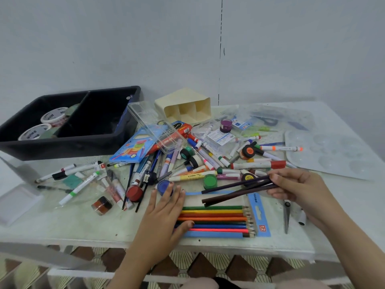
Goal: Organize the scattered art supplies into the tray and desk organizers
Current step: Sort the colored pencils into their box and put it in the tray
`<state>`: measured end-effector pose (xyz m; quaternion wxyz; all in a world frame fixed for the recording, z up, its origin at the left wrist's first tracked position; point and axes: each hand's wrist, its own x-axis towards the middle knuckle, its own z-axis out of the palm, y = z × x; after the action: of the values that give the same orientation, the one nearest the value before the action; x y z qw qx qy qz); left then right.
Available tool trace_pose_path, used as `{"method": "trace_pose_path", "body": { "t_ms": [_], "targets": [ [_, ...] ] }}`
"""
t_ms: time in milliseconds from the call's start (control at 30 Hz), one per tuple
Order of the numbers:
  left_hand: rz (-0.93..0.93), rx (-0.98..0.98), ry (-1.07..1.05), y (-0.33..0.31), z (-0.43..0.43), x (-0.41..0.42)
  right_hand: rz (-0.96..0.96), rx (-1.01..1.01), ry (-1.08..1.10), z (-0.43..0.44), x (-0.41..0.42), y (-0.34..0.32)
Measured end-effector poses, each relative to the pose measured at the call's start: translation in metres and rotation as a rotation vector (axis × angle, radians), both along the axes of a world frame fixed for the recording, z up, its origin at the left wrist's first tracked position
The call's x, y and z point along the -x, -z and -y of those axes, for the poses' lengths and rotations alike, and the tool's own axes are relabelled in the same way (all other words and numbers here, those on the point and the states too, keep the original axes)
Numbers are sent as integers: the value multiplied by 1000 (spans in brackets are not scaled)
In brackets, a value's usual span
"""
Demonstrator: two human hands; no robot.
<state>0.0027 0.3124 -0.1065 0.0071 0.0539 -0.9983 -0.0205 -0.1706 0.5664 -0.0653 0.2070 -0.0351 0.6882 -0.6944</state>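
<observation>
- Nearest, at the desk [62, 230] front: opened blue pencil pack [260, 213] lying flat, a row of coloured pencils [212, 219] side by side in it, tips to the right.
- Left hand [164, 207] laid flat over the pack's left end, fingers straight, thumb across the pencil butts; pressing down, not gripping.
- Right hand [295, 188] over the pack's upper part, fingers pinching a few dark pencils [235, 193] near their right ends, shafts slanting down to the left; whether the low ends touch the card, cannot tell.
- Probably light, stiff and round: apt to roll and to fan out of a loose pinch; better taken as a bundle near mid-length, points kept from knocks.
- Partly behind the left fingertips: blue paint pot [164, 187]; green pot [210, 181] and red pot [134, 192] close by.
- Further back: heap of markers [208, 159], crossed and overlapping; smooth barrels, likely slippery, easier lifted one by one from the top.
- Behind the heap: clear plastic case [154, 128] tipped on the pile; cream three-slot organizer [185, 107] on its side, openings facing forward, apparently to be stood up before loading.
- Far left: black two-compartment tray [68, 147], tape rolls [54, 115] in its left compartment.
</observation>
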Motion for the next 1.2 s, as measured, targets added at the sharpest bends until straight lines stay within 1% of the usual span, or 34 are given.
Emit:
{"method": "trace_pose_path", "body": {
  "t_ms": [100,200,267,400,533,667,867,1067,1200],
  "targets": [
    [7,4,8,5,-7,-2,-3,-4,4,-4,-3,2],
    [42,-106,-12,10,-10,-4,0,-18,-5,-5,-5,5],
    [6,-160,-9,18,-8,-6,-16,-29,-8,-6,-6,7],
    [3,-252,-28,27,-4,-6,-107,-73,17,-5,-6,11],
    [-39,-312,-33,27,-6,-9,-241,-112,78,-3,-10,12],
    [-68,-315,-31,26,-8,-11,-397,-184,160,2,-19,15],
    [-108,-314,-20,28,-9,-12,-472,-256,252,8,-28,23],
    [-153,-339,-33,31,-11,-12,-554,-279,258,9,-34,27],
    [-171,-337,-36,32,-13,-12,-621,-284,213,8,-36,31]
  ]
}}
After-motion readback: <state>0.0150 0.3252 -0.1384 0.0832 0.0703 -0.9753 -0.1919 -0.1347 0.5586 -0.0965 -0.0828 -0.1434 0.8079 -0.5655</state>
